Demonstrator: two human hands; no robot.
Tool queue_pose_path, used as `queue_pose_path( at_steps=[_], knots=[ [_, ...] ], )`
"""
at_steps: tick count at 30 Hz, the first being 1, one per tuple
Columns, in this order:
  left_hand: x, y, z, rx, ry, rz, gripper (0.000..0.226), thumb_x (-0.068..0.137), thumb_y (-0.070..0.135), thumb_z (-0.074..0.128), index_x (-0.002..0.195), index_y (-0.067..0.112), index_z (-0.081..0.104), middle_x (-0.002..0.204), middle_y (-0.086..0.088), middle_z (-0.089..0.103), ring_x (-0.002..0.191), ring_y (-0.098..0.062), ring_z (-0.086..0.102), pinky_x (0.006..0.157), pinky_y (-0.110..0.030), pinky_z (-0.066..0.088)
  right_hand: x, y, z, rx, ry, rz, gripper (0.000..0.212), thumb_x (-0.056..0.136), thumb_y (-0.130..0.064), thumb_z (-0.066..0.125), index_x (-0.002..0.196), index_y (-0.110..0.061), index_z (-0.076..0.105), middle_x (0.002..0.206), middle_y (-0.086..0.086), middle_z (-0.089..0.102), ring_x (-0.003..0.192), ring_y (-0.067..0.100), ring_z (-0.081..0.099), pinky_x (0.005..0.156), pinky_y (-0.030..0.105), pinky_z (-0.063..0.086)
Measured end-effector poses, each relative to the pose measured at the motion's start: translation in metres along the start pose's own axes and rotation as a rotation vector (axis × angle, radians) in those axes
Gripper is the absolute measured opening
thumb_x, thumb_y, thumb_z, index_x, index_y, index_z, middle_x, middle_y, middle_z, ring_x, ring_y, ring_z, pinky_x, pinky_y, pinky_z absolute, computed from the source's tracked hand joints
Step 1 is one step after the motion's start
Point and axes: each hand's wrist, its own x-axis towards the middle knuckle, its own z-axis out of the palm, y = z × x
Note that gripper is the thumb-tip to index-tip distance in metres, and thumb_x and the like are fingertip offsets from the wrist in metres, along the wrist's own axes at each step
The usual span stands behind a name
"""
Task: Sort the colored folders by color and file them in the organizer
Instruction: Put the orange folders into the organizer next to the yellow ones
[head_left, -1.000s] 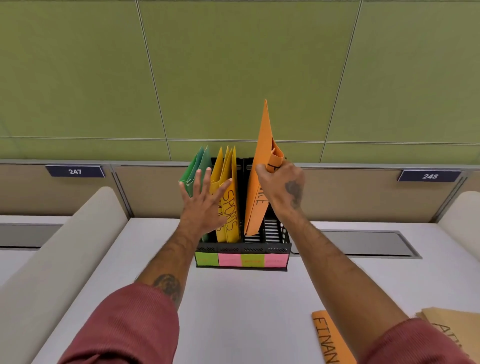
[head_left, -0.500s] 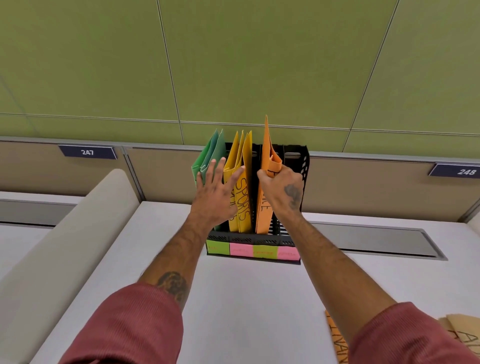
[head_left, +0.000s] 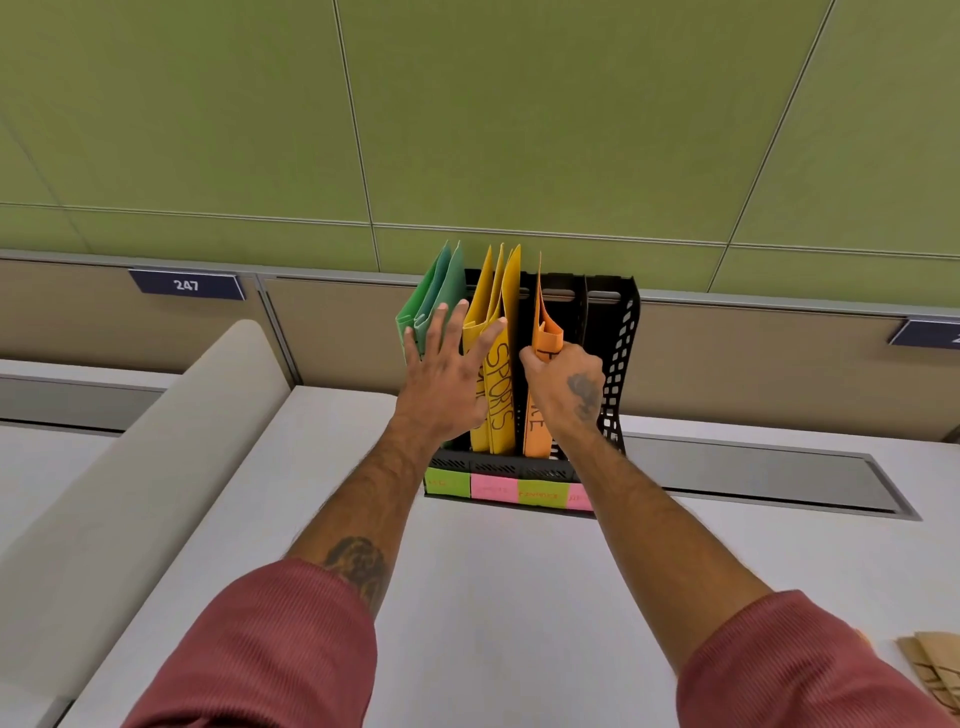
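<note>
In the middle of the frame your left hand (head_left: 441, 384) lies flat, its fingers (head_left: 451, 332) straight and spread. They press on the green folders (head_left: 434, 301) in the leftmost slot and the yellow folders (head_left: 501, 364) in the next. Just right of these, your right hand (head_left: 563, 387) has its fingers (head_left: 535, 358) curled round the orange folder (head_left: 548, 332). That folder stands upright in the third slot of the black organizer (head_left: 621, 364) on the table (head_left: 519, 597). Tan folders (head_left: 935, 670) lie at the lower right.
</note>
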Motion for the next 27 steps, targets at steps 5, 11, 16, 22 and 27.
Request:
queue_pose_path(
  at_steps=[5,11,16,22,27],
  knots=[
    [-0.001,0.001,-0.001,-0.012,-0.002,-0.008,0.107,0.073,0.034,0.072,0.154,0.042,0.002,0.164,-0.009,-0.001,0.151,-0.034,-0.004,0.115,-0.067,0.011,-0.002,0.002,0.002,-0.05,-0.054,0.021,0.036,0.087,-0.061,0.063,0.085,-0.024,0.067,0.07,-0.01,0.062,0.064,0.007,0.062,0.056,0.024,0.051],
    [-0.004,0.007,-0.008,-0.021,-0.045,-0.036,0.107,0.076,0.035,0.07,0.154,0.044,-0.003,0.164,-0.01,-0.009,0.151,-0.034,-0.01,0.116,-0.066,0.006,-0.011,0.008,-0.008,-0.167,-0.181,0.006,0.068,0.079,-0.082,0.051,0.095,-0.017,0.065,0.08,-0.003,0.065,0.074,0.015,0.065,0.054,0.024,0.044],
    [-0.013,0.013,-0.015,-0.002,-0.069,-0.046,0.11,0.079,0.042,0.068,0.152,0.043,-0.015,0.163,-0.011,-0.018,0.15,-0.035,-0.016,0.116,-0.064,0.001,-0.031,0.016,-0.028,-0.372,-0.197,-0.057,0.082,0.08,-0.085,0.039,0.12,-0.016,0.058,0.095,0.002,0.065,0.081,0.019,0.06,0.059,0.029,0.043],
    [-0.038,0.018,-0.021,0.043,-0.039,-0.04,0.104,0.085,0.053,0.06,0.153,0.037,-0.017,0.163,-0.014,-0.016,0.15,-0.037,-0.015,0.116,-0.064,0.003,-0.057,0.036,-0.056,-0.462,-0.267,-0.135,0.08,0.09,-0.076,0.037,0.14,-0.014,0.045,0.13,0.011,0.059,0.115,0.027,0.059,0.079,0.036,0.049],
    [-0.066,0.028,-0.018,0.039,-0.032,-0.047,0.101,0.087,0.062,0.053,0.153,0.035,-0.018,0.163,-0.013,-0.018,0.15,-0.036,-0.016,0.116,-0.064,0.002,-0.074,0.057,-0.089,-0.555,-0.383,-0.165,0.09,0.09,-0.076,0.025,0.157,-0.017,0.021,0.166,0.013,0.013,0.152,0.03,0.017,0.116,0.049,0.032]
  ],
)
